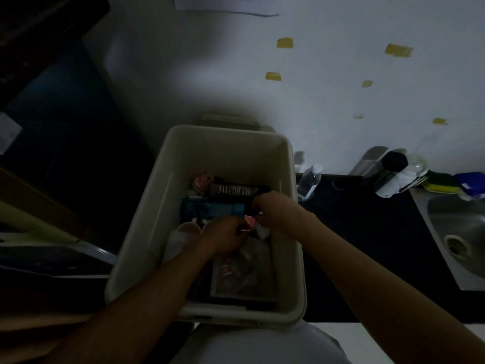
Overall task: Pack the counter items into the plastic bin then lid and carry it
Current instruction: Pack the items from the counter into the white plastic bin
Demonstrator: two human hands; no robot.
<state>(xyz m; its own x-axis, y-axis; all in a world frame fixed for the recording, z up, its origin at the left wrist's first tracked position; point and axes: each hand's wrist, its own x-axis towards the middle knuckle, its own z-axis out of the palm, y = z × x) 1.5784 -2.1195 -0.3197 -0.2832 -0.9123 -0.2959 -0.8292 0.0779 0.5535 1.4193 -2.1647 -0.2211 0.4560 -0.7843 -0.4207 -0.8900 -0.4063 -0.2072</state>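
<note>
Left grip (225,235) and right grip (276,212) nearly meet, both curled, forearms extended.

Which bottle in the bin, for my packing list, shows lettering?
The dark bottle, printed MY BOTTLE; the blue bottle beside it shows none.

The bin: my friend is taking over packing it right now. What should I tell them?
Both hands are inside the bin. The left hand pinches a small pink packet. The right hand is curled beside it, but it is too dark to tell its grip.
Done: the black bottle and blue bottle lie in the bin.
Left: the clear bottle and black-capped bottle are on the counter. Then put the lid on and carry.
</note>
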